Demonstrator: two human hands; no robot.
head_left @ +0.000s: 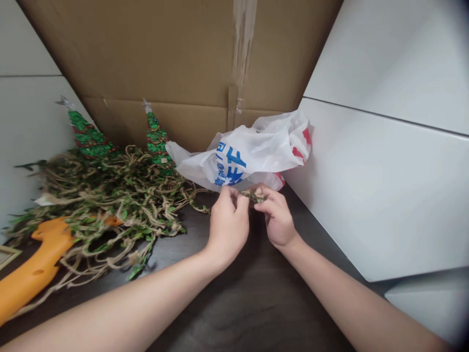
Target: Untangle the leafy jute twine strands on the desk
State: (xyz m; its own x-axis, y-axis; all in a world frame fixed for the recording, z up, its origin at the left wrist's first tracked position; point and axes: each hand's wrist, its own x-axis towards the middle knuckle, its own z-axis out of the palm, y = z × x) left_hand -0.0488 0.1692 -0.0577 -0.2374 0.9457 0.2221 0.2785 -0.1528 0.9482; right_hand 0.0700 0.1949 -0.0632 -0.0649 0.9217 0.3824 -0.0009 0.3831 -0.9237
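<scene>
Between my two hands runs a short stretch of leafy twine garland (252, 196), tan cord with small green leaves. My left hand (230, 222) pinches one end of that stretch. Fingers of my right hand (275, 212) are closed on the other end, a little to the right. Just behind the hands lies a crumpled white plastic bag (252, 151) with blue and red print. On the left spreads a large tangled heap of the same garland (120, 195); a strand from it reaches toward my left hand.
Two small green tinsel Christmas trees (157, 139) with silver stars stand at the heap. An orange plastic tool (44, 259), perhaps a glue gun, lies at the left. A cardboard sheet (164, 54) backs the dark tabletop (220, 308), and white panels (384, 186) rise at both sides.
</scene>
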